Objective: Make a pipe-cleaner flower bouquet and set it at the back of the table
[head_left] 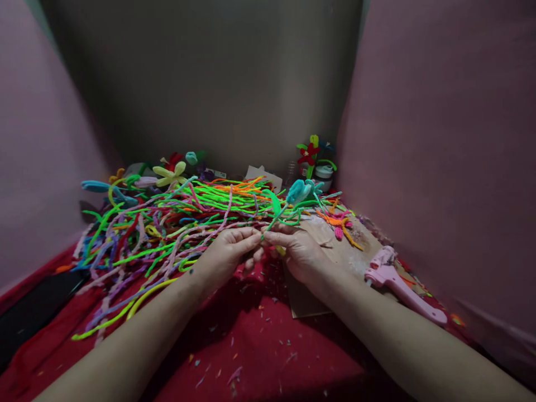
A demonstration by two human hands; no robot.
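Observation:
Both my hands meet at the middle, pinching the lower end of a green stem that belongs to a pipe cleaner flower [298,192]. Its turquoise bloom leans up to the right, with a bright green leaf on the stem. My left hand [237,245] grips the stem's tip between thumb and forefinger. Just above that, my right hand [295,251] closes thumb and fingers round the stem. A short yellow piece shows beneath the right fingers; whether it is held I cannot tell. A heap of loose pipe cleaners [167,223] in many colours spreads behind and left of my hands.
A pink glue gun [402,287] lies at the right, by a piece of cardboard [310,298]. Finished flowers [171,174] stand along the back, with a flower pot [324,174] at right. A black object [37,312] lies left on the red cloth [247,357], strewn with scraps.

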